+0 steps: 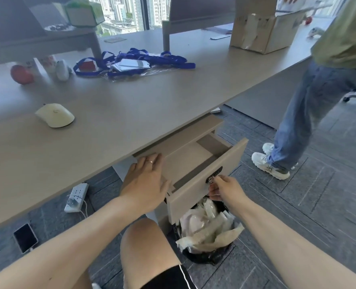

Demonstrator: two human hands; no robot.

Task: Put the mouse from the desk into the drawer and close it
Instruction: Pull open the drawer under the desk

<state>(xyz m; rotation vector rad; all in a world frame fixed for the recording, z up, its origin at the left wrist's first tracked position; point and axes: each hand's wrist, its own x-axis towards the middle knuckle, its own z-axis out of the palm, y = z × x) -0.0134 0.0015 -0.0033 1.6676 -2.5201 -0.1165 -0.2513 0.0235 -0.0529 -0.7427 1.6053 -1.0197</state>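
Observation:
A cream-white mouse (55, 115) lies on the beige desk (114, 113), at its left. Under the desk's front edge the top drawer (206, 180) stands pulled out, and its inside looks bare. My right hand (225, 187) pinches the key in the black lock on the drawer front. My left hand (147, 180) rests flat, fingers spread, on the drawer's left edge just below the desk edge; it holds nothing. Both hands are far from the mouse.
A bin (206, 232) full of wrappers stands under the drawer. On the floor lie a power strip (77, 197) and a phone (25, 238). Blue lanyards (131, 62), a red apple (21, 74) and a cardboard box (262, 32) sit on the desk. A person (310, 101) stands at right.

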